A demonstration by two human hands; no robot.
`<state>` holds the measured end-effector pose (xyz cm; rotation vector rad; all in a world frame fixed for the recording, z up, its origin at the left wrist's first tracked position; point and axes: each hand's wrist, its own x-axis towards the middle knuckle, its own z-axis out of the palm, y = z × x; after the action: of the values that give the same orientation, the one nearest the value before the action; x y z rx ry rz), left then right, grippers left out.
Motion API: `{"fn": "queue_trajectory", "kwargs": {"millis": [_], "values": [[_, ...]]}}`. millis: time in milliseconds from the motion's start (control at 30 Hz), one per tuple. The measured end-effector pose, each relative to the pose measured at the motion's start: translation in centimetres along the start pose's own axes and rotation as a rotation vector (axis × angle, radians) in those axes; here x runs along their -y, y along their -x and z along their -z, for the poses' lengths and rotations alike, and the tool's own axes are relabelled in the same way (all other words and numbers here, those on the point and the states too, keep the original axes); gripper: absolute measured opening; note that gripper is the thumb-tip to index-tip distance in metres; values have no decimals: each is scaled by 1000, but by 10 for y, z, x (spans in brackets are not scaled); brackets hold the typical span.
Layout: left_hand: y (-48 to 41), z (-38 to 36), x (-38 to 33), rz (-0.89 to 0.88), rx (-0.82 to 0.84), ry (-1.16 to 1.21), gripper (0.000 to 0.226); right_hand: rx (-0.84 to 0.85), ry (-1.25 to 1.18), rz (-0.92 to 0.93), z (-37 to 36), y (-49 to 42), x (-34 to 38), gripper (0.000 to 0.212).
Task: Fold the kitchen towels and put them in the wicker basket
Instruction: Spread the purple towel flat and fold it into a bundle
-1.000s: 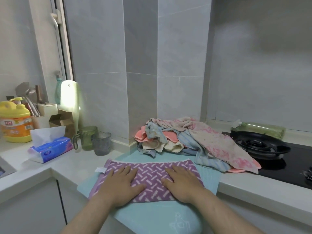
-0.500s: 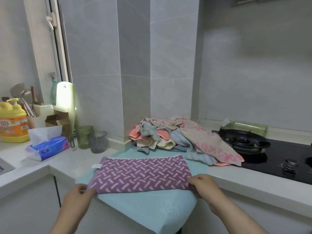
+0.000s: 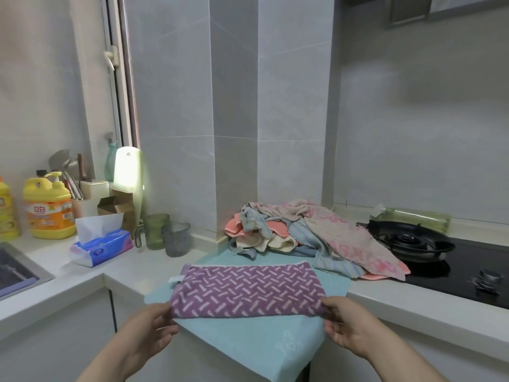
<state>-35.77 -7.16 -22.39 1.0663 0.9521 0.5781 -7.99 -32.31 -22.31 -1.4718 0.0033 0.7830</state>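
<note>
Purple towel [image 3: 248,290] pinched at its near corners: left hand [image 3: 154,326] on left end, right hand [image 3: 349,326] on right. Lies lengthwise across lower centre of frame.

One head-worn camera looks forward and down, close over the counter [image 3: 399,296], facing the tiled wall [image 3: 234,106].

The purple patterned folded towel [image 3: 248,292] lies flat on the light-blue cloth mat [image 3: 248,346]. The mat covers the white countertop's [image 3: 82,279] front corner and overhangs its front edge. The left hand [image 3: 148,329] pinches the towel's near left corner, and the right hand [image 3: 347,323] its near right corner. The heap of mixed unfolded towels [image 3: 303,232] sits at the mat's rear edge, against the wall. The black gas burner [image 3: 407,239] is to the heap's right. The blue tissue pack [image 3: 102,246] lies left of the mat.
</note>
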Motion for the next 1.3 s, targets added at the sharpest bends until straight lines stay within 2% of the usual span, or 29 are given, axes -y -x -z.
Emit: {"fn": "queue_trajectory", "kwargs": {"millis": [200,367,600,833,967,1067,1200,1300], "values": [[-3,-10,-3,-35,-33,-41,24,-7,-2,1,-5,-8,2,11],[-6,-15,-6,-96,-44,-45,15,5,-22,23,-2,-10,4,9],[-6,-11,-7,-1,29,-103,21,-30,37,29,0,-12,3,15],[-16,-5,-6,42,-75,-77,9,-58,34,47,8,-17,1,10],[-19,-7,-7,14,-145,-169,9,-53,176,82,12,-17,-1,5],[-19,-9,-16,39,-153,-268,24,-45,331,151,7,-14,11,2],[-26,-7,-24,2,-171,-364,25,41,276,141,-8,-22,31,20],[-28,-9,-23,57,-141,-257,28,47,244,103,-17,-31,42,24]]}}
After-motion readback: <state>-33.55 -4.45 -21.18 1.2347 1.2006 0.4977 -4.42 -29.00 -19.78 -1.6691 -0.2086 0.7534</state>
